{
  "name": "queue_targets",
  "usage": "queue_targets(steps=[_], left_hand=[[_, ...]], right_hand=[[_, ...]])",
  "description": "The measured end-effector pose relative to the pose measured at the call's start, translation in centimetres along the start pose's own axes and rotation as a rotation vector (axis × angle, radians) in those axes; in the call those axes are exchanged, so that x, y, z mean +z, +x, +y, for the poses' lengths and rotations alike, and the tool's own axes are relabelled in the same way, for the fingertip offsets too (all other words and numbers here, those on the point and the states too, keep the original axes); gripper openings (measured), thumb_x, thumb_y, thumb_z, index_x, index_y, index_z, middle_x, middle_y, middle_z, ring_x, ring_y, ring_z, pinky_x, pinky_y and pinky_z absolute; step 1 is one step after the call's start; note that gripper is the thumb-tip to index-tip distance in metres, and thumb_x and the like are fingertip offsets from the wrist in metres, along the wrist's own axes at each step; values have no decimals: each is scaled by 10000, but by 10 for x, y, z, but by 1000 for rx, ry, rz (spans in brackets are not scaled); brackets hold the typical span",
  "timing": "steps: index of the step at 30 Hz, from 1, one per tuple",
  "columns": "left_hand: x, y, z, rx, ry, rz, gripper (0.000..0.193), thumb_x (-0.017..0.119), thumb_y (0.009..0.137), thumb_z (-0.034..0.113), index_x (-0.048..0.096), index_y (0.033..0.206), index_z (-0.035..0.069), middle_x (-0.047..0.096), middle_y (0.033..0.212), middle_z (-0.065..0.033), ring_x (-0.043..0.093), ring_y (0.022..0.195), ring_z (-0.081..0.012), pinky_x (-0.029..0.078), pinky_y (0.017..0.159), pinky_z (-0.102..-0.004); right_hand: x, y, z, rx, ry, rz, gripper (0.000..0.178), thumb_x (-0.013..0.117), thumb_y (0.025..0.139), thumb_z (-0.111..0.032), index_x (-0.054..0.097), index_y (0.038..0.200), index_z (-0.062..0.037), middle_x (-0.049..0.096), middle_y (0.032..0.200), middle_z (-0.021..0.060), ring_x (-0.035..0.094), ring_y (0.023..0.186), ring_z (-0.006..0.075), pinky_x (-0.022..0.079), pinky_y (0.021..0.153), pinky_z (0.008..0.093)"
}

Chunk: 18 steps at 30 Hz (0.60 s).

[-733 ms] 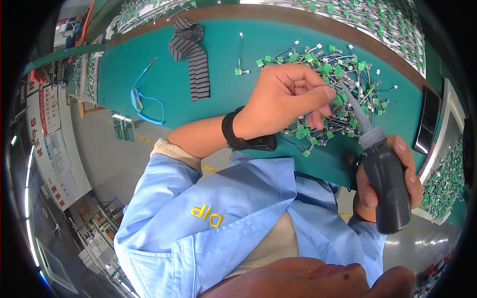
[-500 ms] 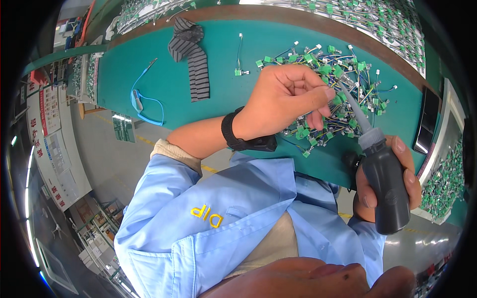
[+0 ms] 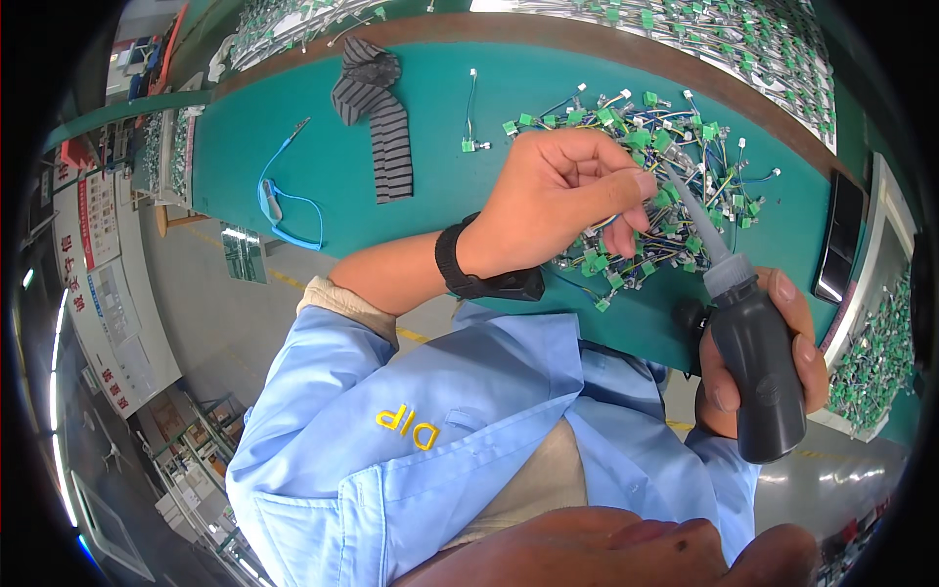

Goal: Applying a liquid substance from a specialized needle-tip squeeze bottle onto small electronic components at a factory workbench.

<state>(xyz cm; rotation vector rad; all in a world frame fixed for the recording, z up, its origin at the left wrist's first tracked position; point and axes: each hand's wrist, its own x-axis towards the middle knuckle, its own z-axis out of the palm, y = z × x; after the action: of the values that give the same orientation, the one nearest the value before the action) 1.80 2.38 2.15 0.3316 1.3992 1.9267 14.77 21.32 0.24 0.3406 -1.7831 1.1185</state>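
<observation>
From my remote seat I read the left hand (image 3: 577, 196) poised over the near-left side of the pile of wired parts (image 3: 668, 198), thumb and forefinger brought together — whether something thin sits between them I cannot tell. The right hand (image 3: 799, 315) is wrapped round a dark squeeze bottle (image 3: 766, 367), just off the pile's near-right edge. The two hands are apart; only the bottle's grey nozzle (image 3: 696, 217) spans the gap, slanting in over the pile and ending just beside the left thumb.

To do this well, I'd want the left pinch steady and the nozzle tip near the fingertips without knocking the parts beneath — and, as I judge it, any squeeze light and brief, so nothing spills across the pile.

As for pose, the left forearm (image 3: 391, 279) reaches in from the pile's left, a black wristwatch (image 3: 453, 259) at the wrist, the lower fingers loosely curled. The right hand has digits on either side of the bottle, which leans so its nozzle points at the pile.

Farther out, one loose wired part (image 3: 469, 146) lies just left of the pile, then a striped cloth (image 3: 393, 147), then a blue strap (image 3: 265, 191) well apart from it. A phone (image 3: 843, 235) lies to the pile's right.
</observation>
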Motion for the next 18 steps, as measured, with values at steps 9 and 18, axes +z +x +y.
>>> queue_targets(steps=[9,18], left_hand=[[0,1,0,-3,-7,-10,117,596,967,54,660,968,-44,693,759,-110,658,565,-158,532,508,-260],[-3,1,6,15,10,-34,144,583,979,80,656,978,-45,691,775,-108,651,570,-156,520,512,-260]], right_hand=[[0,-1,1,-3,-23,8,683,630,921,-489,324,1330,-35,614,1100,372,669,827,357,554,626,408],[-7,4,-6,83,-56,-96,676,623,925,-486,324,1337,-42,615,1124,355,669,859,361,559,666,415]])
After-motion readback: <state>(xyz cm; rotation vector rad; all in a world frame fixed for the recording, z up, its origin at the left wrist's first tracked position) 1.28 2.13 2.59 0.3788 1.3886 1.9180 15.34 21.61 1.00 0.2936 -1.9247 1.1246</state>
